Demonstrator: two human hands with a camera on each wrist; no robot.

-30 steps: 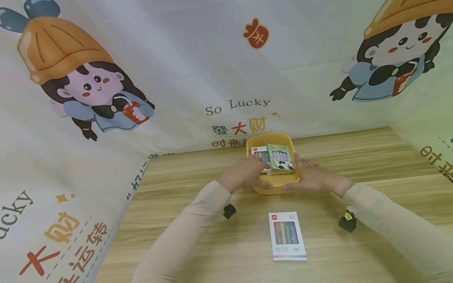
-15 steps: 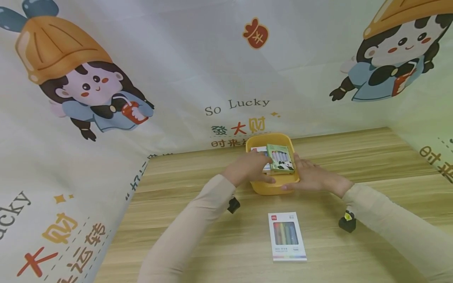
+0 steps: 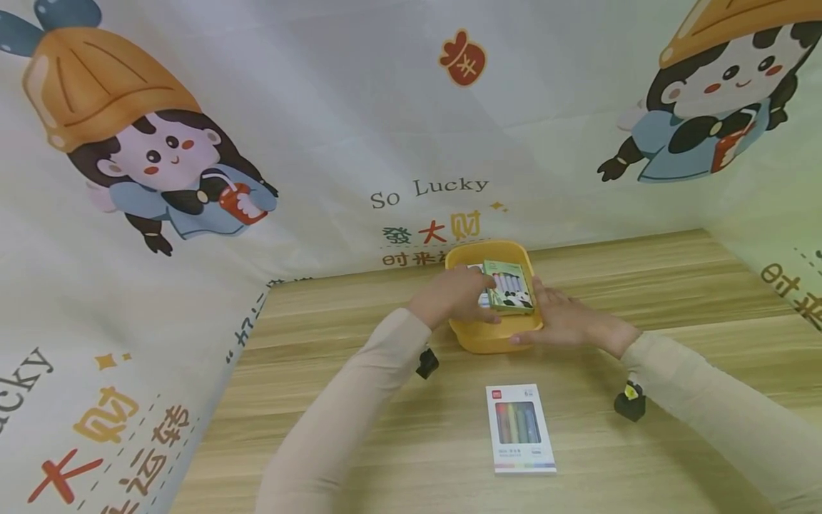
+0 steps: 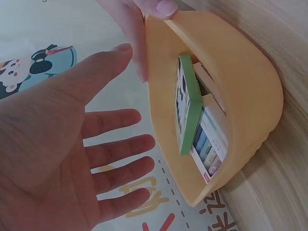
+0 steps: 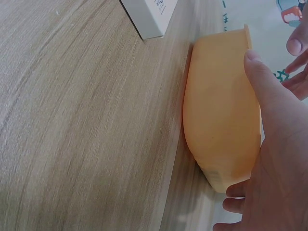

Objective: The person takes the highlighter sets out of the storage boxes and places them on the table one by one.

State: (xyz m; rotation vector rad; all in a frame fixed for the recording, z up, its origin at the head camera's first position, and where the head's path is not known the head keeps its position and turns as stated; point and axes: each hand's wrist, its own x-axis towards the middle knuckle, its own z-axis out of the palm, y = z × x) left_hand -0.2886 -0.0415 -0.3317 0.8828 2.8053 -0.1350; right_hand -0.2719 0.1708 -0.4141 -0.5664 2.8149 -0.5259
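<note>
Head view finds your left hand (image 3: 452, 294) extended and gripping nothing beside the green box (image 3: 511, 288) in the yellow bin (image 3: 504, 328), your right hand (image 3: 566, 320) laid straight-fingered along the bin's side, seemingly bracing it, and a white box (image 3: 521, 430) nearer you than either hand.

The left hand (image 3: 452, 294) has slid farther over the yellow tub (image 3: 491, 345) — away from its near end and toward its middle. In the head view it now hides nearly all of the white pack (image 4: 215, 126) by the tub's left wall. The left sleeve (image 3: 359, 400) and black wrist camera (image 3: 427, 363) have followed — closer to the tub's near-left corner.
</note>
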